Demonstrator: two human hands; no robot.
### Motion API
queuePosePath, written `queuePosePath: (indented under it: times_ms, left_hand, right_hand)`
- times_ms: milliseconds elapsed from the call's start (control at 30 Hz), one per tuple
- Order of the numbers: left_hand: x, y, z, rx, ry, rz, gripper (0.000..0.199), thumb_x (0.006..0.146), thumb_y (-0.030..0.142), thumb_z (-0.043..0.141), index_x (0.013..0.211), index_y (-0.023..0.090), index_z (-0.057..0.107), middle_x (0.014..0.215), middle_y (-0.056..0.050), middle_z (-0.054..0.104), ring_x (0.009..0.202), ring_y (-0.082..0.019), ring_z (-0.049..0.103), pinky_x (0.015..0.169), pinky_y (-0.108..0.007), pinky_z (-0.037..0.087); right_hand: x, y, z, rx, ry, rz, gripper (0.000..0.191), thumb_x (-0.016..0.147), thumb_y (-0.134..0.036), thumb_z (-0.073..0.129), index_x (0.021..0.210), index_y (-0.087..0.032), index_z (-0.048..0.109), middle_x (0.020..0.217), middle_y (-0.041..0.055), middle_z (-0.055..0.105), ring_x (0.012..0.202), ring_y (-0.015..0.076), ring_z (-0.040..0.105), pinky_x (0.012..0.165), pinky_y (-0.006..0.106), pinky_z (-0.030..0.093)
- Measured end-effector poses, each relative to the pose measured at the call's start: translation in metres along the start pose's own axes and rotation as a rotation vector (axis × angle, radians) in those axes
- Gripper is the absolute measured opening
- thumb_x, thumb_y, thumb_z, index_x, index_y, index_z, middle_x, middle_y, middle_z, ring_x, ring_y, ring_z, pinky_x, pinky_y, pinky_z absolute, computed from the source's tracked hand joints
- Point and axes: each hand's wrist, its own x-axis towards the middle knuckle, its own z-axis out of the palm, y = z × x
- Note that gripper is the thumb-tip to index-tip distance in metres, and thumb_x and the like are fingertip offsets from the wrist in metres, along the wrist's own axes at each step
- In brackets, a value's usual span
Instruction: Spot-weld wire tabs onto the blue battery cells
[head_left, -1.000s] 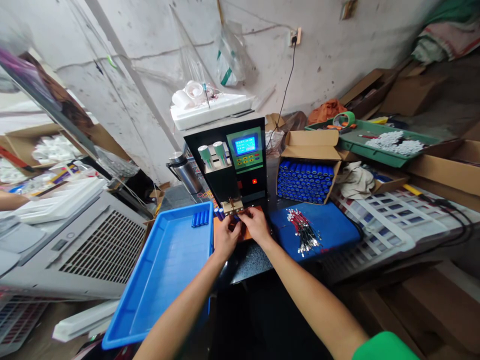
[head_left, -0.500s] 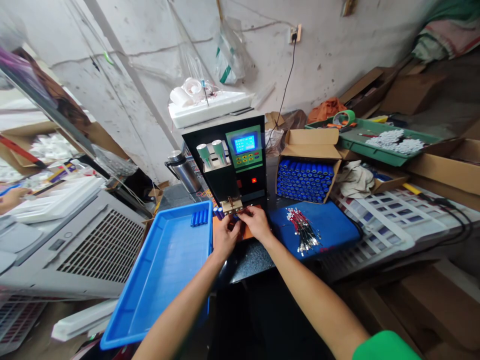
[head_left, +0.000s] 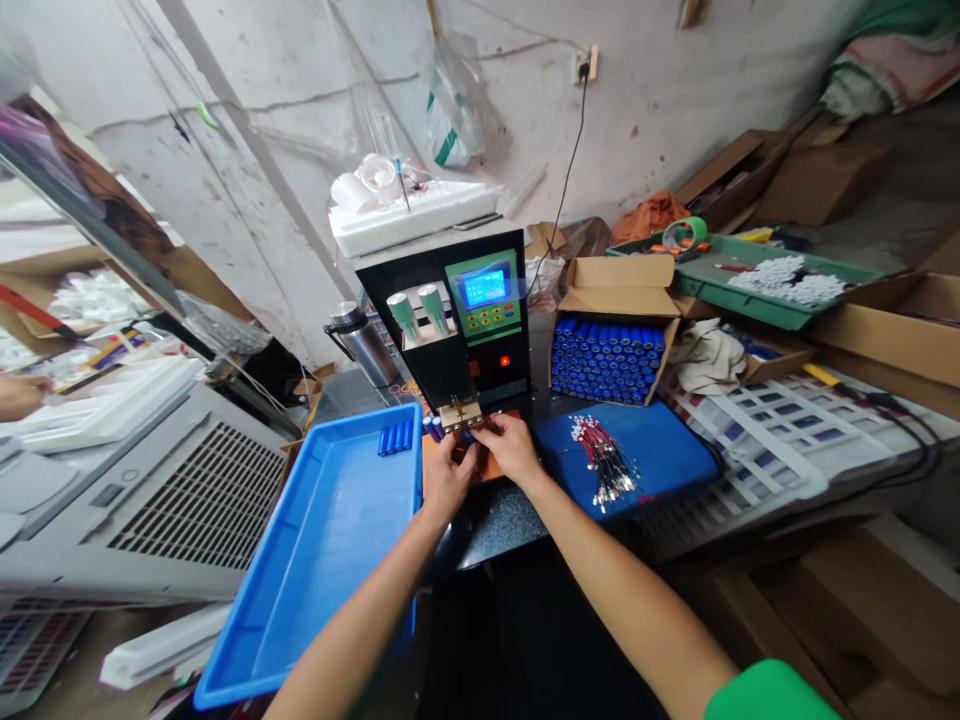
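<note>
Both my hands meet under the electrode head [head_left: 459, 412] of a black spot welder [head_left: 491, 375] with a lit blue display. My left hand [head_left: 450, 476] has its fingers closed around a blue battery cell [head_left: 463, 438], mostly hidden by the fingers and the head. Close against it, my right hand [head_left: 511, 446] pinches at the cell's right side; what lies between those fingertips is too small to make out. A pair of blue cells [head_left: 433, 428] stands just left of the head. Right of my hands, a bundle of red and black wire leads [head_left: 602, 460] lies on a blue pad [head_left: 675, 452].
On the left, a blue tray [head_left: 315, 560] holds several blue cells [head_left: 395, 438]. Behind the pad stands a cardboard box [head_left: 621, 274] packed with cells. A steel flask [head_left: 363, 343] is behind the tray. A green tray [head_left: 757, 285] sits far right. Another person's hand [head_left: 22, 397] shows far left.
The view has shifted slightly, moving the welder and tray a little left in the picture. My hands keep their place under the electrode head. The other person's hand has moved slightly.
</note>
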Motion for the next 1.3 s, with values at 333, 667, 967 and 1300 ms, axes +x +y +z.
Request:
queuePosePath:
  times_ms: [333,667,967,1300]
  left_hand:
    - [0.001,-0.002,0.001,0.023,0.003,-0.002,0.028,0.083,0.037,0.059,0.103,0.018,0.066,0.071,0.001,0.065,0.058,-0.012,0.056,0.054,-0.023,0.043]
    - [0.001,-0.006,0.001,-0.02,-0.008,0.059,0.027,0.083,0.033,0.061,0.105,0.017,0.065,0.083,-0.001,0.069,0.066,-0.012,0.059,0.063,-0.023,0.047]
    - [-0.001,-0.006,0.002,-0.047,-0.001,0.052,0.028,0.083,0.031,0.062,0.107,0.017,0.064,0.082,0.0,0.068,0.065,-0.012,0.059,0.061,-0.022,0.047]
    - [-0.002,-0.006,0.002,-0.054,-0.011,0.044,0.026,0.085,0.034,0.06,0.104,0.016,0.064,0.08,-0.001,0.066,0.069,-0.013,0.058,0.064,-0.023,0.046]
  right_hand:
    - [-0.003,0.0,-0.004,0.028,-0.023,0.001,0.018,0.075,-0.038,0.065,0.076,-0.02,0.07,0.078,0.003,0.072,0.074,0.0205,0.066,0.07,0.03,0.049]
    - [-0.009,0.005,-0.007,0.073,-0.042,0.004,0.017,0.071,-0.037,0.067,0.071,-0.02,0.065,0.069,0.002,0.067,0.067,0.0188,0.061,0.063,0.029,0.049]
    - [-0.01,0.007,-0.008,0.099,-0.051,0.01,0.017,0.07,-0.036,0.068,0.07,-0.02,0.064,0.07,0.0021,0.067,0.066,0.0186,0.061,0.063,0.029,0.05]
    - [-0.013,0.011,-0.008,0.089,-0.056,0.008,0.018,0.071,-0.037,0.069,0.073,-0.019,0.065,0.075,0.0035,0.069,0.07,0.0198,0.063,0.069,0.031,0.051]
